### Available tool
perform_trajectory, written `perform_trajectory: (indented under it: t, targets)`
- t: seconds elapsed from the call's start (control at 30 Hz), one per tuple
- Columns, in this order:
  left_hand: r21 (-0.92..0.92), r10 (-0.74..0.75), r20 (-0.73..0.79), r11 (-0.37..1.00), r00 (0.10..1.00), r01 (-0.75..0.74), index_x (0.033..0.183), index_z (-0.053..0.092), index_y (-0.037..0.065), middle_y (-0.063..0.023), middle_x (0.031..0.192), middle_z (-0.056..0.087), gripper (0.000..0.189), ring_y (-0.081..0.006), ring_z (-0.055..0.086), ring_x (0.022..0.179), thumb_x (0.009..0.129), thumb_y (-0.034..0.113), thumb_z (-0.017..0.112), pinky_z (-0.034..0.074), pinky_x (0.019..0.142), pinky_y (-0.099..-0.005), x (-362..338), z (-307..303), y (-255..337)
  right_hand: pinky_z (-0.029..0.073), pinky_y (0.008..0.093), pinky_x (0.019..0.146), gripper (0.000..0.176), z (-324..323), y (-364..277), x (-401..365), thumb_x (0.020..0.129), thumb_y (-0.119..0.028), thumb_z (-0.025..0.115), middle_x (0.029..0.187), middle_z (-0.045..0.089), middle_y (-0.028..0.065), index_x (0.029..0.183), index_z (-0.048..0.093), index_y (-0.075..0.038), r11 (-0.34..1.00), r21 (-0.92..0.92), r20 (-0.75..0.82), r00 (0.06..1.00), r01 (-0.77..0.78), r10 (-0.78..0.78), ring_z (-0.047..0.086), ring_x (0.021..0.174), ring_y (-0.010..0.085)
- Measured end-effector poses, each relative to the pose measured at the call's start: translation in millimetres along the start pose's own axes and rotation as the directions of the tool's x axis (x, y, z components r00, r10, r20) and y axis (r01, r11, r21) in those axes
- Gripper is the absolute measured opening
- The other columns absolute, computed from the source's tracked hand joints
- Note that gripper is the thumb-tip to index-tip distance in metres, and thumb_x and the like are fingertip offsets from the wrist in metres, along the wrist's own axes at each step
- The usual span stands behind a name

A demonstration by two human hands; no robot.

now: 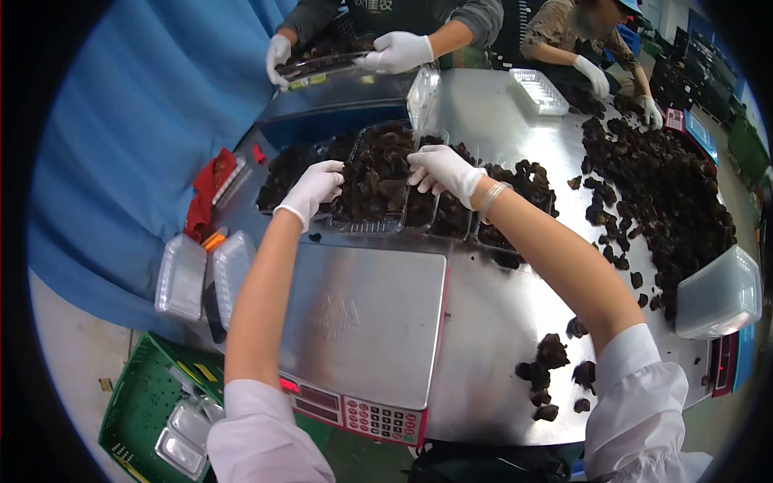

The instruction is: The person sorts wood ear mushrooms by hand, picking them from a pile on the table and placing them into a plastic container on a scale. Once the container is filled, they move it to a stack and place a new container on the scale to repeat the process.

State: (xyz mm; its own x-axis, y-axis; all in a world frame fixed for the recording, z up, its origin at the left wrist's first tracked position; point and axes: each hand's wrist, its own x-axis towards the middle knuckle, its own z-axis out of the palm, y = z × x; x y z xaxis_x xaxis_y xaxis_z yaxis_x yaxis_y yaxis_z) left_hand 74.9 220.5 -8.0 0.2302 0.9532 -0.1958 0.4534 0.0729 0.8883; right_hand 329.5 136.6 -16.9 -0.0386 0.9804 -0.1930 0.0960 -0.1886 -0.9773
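just beyond the scale [370, 310], i had the fingers of my left hand [312, 193] and right hand [448, 171] clamped on opposite sides of the tray [369, 227] of dark pieces [382, 173]; an even, light pinch seemed best for keeping it level.

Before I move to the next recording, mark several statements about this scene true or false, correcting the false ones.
1. The left hand and right hand both wear white gloves. True.
2. The filled tray between them rests on the scale plate. False: it lies beyond the plate.
3. A blue curtain hangs on the left. True.
4. The green basket stands on the table. False: it is lower, beside the table.
5. Stacked clear containers stand by the dark pile on the right. True.
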Motion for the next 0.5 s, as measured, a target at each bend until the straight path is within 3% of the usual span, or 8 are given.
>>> perform_trajectory:
  t: [0.13,0.23,0.27,0.37,0.4,0.5]
  targets:
    - [-0.026,0.029,-0.028,0.999,0.999,-0.03,0.126,0.064,0.005,-0.0048,0.074,0.057,0.041,-0.0164,0.053,0.053,0.088,-0.009,0.056,0.045,0.049,-0.0325,59.3,-10.8,-14.8,0.048,0.0312,0.044,0.033,1.2,4.3,58.4,0.098,-0.03,0.049,0.102,0.077,0.0119,0.112,0.063,-0.004,0.996,-0.027,0.039,0.996,-0.084,0.085,0.065,0.059,0.0185]
    - [0.104,0.042,-0.122,0.994,0.992,-0.029,0.12,0.068,0.005,-0.0062,0.076,0.061,0.038,-0.0164,0.055,0.053,0.085,-0.009,0.059,0.044,0.048,-0.0333,77.9,-11.2,-19.8,0.054,0.0321,0.047,0.036,-0.6,4.6,63.2,0.098,-0.026,0.048,0.099,0.077,0.0119,0.116,0.067,0.0,0.98,-0.045,0.097,0.976,-0.192,0.196,0.069,0.06,0.0201]
    - [0.156,0.027,-0.119,0.988,0.993,-0.008,0.119,0.07,0.005,-0.0085,0.083,0.067,0.037,-0.0181,0.061,0.058,0.086,-0.006,0.061,0.05,0.052,-0.0341,85.6,-14.2,-24.0,0.054,0.031,0.048,0.035,-3.6,7.7,56.6,0.099,-0.024,0.049,0.1,0.076,0.0136,0.116,0.068,0.0,0.967,0.042,0.119,0.962,-0.251,0.244,0.069,0.061,0.0204]
    - [0.277,-0.048,-0.128,0.957,0.991,0.082,0.12,0.07,0.005,-0.0102,0.091,0.072,0.036,-0.0204,0.067,0.064,0.086,-0.003,0.063,0.056,0.059,-0.035,78.1,-6.5,-19.6,0.054,0.0249,0.056,0.04,-26.6,0.8,-14.2,0.102,-0.029,0.05,0.115,0.073,0.0139,0.127,0.064,-0.001,0.988,0.154,0.128,0.99,0.032,-0.052,0.068,0.068,0.0162]
    - [0.293,-0.042,-0.108,0.953,0.993,0.073,0.121,0.07,0.005,-0.0115,0.098,0.074,0.036,-0.0219,0.071,0.07,0.086,-0.001,0.065,0.059,0.065,-0.0358,73.8,-5.6,-20.2,0.053,0.0244,0.058,0.04,-36.7,1.1,-38.4,0.103,-0.029,0.05,0.115,0.072,0.0126,0.129,0.063,-0.003,0.993,0.101,0.119,0.99,0.067,-0.079,0.068,0.069,0.0146]
    - [0.264,-0.046,-0.129,0.961,0.991,0.079,0.119,0.07,0.004,-0.0111,0.096,0.074,0.033,-0.021,0.07,0.07,0.087,0.0,0.065,0.058,0.064,-0.035,71.4,-7.3,-20.1,0.053,0.0233,0.061,0.037,-69.6,11.2,-125.5,0.104,-0.029,0.048,0.11,0.073,0.0082,0.13,0.064,-0.007,0.995,-0.017,0.04,0.994,0.1,-0.099,0.067,0.07,0.0103]
